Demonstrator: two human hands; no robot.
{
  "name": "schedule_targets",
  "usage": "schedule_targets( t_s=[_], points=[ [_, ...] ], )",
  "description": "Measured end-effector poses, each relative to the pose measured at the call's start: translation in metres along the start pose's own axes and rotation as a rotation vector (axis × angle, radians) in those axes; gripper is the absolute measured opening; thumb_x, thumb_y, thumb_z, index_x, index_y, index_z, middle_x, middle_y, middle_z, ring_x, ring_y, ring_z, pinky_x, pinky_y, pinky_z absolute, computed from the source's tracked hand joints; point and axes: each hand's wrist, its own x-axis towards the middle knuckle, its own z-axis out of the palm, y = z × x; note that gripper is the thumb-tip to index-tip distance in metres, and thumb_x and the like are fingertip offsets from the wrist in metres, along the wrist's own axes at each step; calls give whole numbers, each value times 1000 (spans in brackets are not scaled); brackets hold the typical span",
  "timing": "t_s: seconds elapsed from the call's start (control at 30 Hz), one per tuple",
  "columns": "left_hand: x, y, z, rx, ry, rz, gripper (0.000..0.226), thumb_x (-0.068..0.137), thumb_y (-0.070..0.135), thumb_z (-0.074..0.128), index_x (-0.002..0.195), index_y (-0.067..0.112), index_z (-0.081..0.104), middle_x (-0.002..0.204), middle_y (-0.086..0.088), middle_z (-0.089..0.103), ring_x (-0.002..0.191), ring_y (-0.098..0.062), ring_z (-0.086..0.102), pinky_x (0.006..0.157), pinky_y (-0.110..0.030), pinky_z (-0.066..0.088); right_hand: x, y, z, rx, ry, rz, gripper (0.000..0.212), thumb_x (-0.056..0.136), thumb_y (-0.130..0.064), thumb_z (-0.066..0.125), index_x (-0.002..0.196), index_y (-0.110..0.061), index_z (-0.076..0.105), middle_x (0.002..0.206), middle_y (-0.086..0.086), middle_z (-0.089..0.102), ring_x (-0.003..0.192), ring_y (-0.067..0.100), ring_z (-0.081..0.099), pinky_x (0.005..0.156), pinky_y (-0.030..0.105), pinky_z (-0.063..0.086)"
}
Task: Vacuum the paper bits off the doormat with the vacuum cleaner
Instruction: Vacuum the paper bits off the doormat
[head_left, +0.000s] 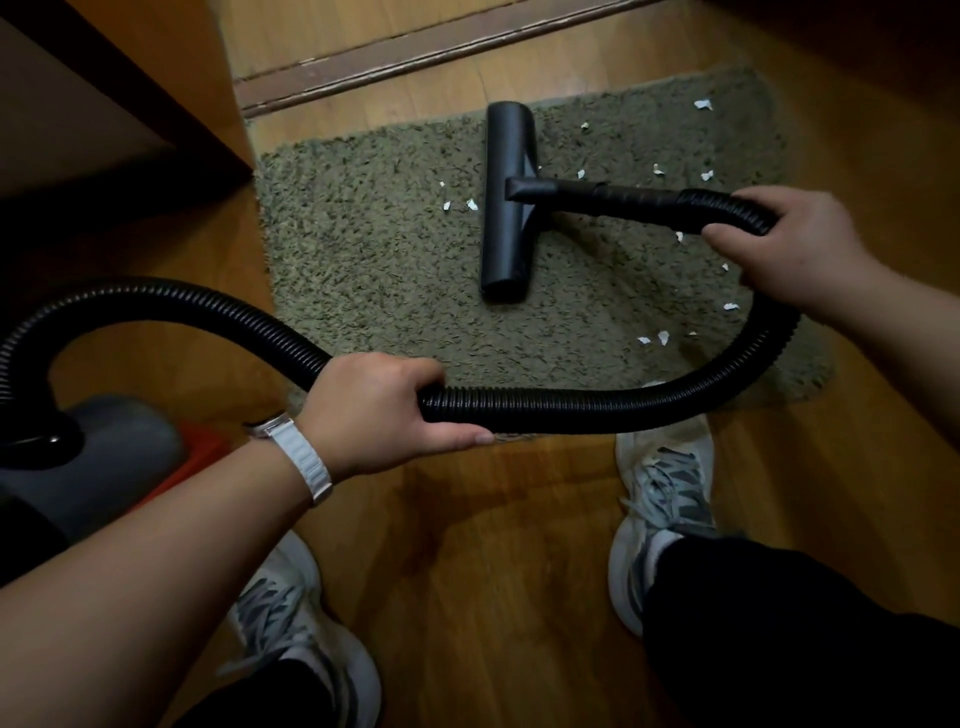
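An olive shaggy doormat (374, 270) lies on the wooden floor. Several white paper bits (660, 338) dot it, mostly on the right half, two just left of the nozzle. The black floor nozzle (506, 202) rests flat on the mat's middle, its tube pointing right. My right hand (789, 244) grips the ribbed black hose (571, 408) where it joins the tube. My left hand (379, 410), with a white watch strap on the wrist, holds the hose lower down, over the mat's near edge. The grey vacuum body (98, 457) sits at the lower left.
A wooden cabinet (104, 93) stands at the upper left beside the mat. A door threshold strip (415, 57) runs behind the mat. My two grey-white sneakers (665, 499) stand on the floor just before the mat's near edge.
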Motion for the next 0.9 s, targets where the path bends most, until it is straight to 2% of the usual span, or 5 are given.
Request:
schedule_targets(
  t_s=[0.13,0.3,0.5,0.73,0.9],
  points=[
    [-1,-2,-3,21,-45,-29,87,61,101,19,67,24,58,50,9,51,50,-16,55,48,-27,39,16,-16,8,-33,-42,-11,25,91,-34,67,115,-27,66,86,5,66,67,22,62,64,29,50],
    [3,-2,-7,2,-78,-96,91,55,102,19,76,25,63,57,10,55,58,-12,57,53,-28,45,33,-45,18,-146,-100,-100,28,89,-41,65,111,-25,67,92,10,66,83,30,64,80,47,54],
    [-1,-8,-3,19,-102,-82,91,54,103,14,69,25,57,54,11,52,55,-11,54,49,-26,34,39,-75,32,-241,-111,-156,31,86,-48,63,110,-28,65,89,2,66,81,24,63,75,42,54],
    [-2,-12,-5,30,-104,-79,83,58,100,21,68,25,56,51,12,46,51,-9,47,47,-24,29,31,-60,13,-243,-77,-68,29,88,-44,64,109,-24,66,89,8,65,77,26,62,72,39,51],
    [0,-10,-6,-3,-84,-90,93,55,103,16,75,25,61,55,11,50,56,-12,52,50,-26,33,13,-39,-10,-213,-39,30,28,89,-42,64,113,-26,65,91,10,66,82,32,66,79,47,55]
  ],
)
